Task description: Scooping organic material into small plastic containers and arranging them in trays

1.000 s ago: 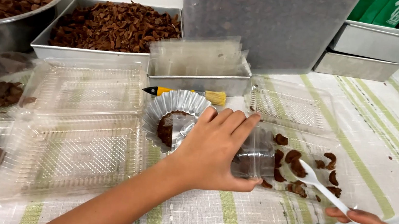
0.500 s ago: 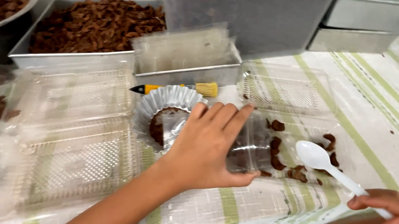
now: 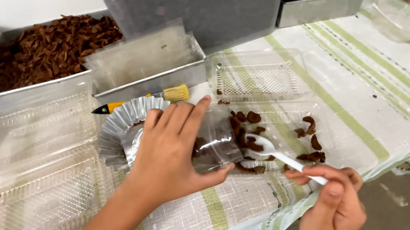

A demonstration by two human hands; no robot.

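Left hand (image 3: 170, 153) fingers clasp a clear cup (image 3: 214, 143) lying sideways; right hand (image 3: 333, 213) fingers pinch a white spoon (image 3: 284, 157), its bowl among brown pieces (image 3: 245, 131) just beyond the left fingertips.

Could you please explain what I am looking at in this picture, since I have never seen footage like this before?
This is one view from a camera worn on a person's head, looking down at their own bare hands. The left hand grips a clear plastic container lying on its side on a striped tablecloth. The right hand holds a white plastic spoon among loose brown pieces. Nearby lie a fluted foil cup, a small brush and a metal tray of brown pieces.
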